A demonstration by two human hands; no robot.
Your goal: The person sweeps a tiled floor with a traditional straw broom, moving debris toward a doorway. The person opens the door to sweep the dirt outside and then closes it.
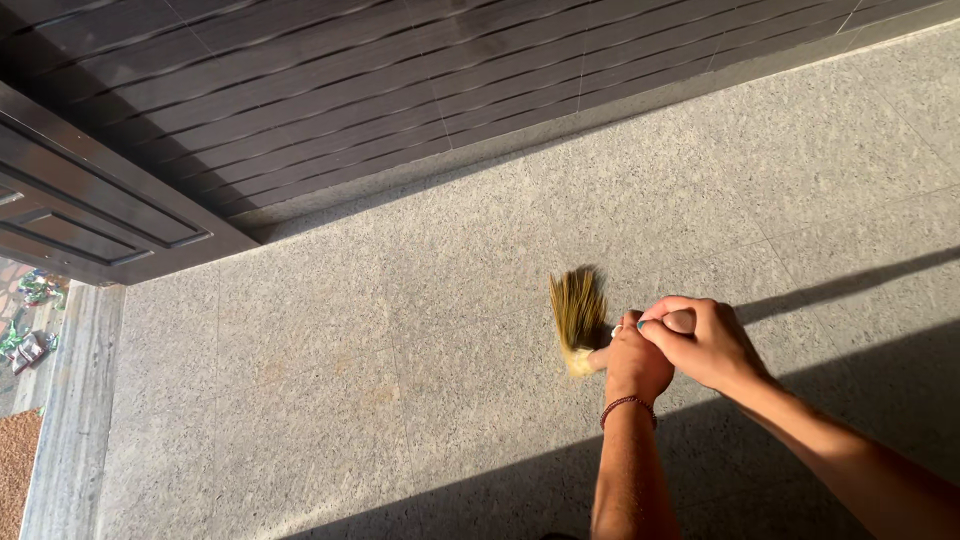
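Stood open at far left, a dark panelled door (pixel 90 210), with a pale stone sill (pixel 70 420) below it and a ribbed dark wall (pixel 400 90) running rightward along the top edge of a speckled grey stone floor (pixel 330 370). Lay broad and sunlit left of centre, crossed by long shadows lower right. Clenched near centre, left hand (pixel 636 362) around a short straw broom (pixel 580 318) with bristles fanned up-left, right hand (pixel 705 343) folded over the same grip.
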